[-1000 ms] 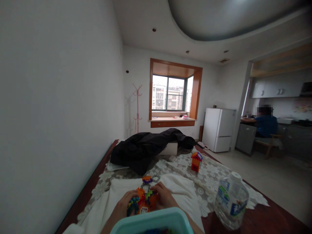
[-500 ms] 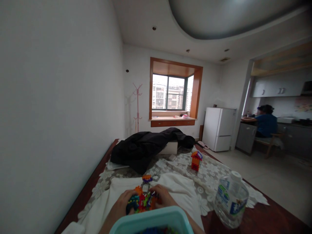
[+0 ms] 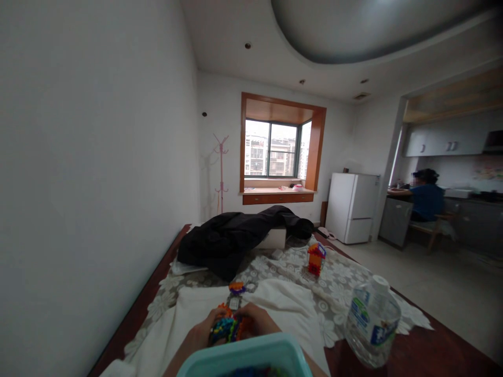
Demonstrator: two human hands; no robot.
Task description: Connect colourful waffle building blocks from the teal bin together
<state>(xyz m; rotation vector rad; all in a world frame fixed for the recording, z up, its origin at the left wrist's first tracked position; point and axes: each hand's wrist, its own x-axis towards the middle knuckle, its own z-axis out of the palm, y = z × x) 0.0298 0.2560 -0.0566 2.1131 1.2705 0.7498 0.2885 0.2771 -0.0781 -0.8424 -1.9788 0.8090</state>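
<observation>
A: Where was the block cluster (image 3: 227, 329)?
B: Over the white cloth (image 3: 291, 309), clamped between left hand (image 3: 202, 331) and right hand (image 3: 257, 322) fingers.
A: Handling?
B: Probably light, rigid, knobbly; best gripped by its outer edges.

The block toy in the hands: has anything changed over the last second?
Both hands have kept hold of the block toy and turned it: orange faced up before, now mostly blue and green. It also sits a little lower, nearer the teal tub. The bottle, small block house and black coat stayed put.
</observation>
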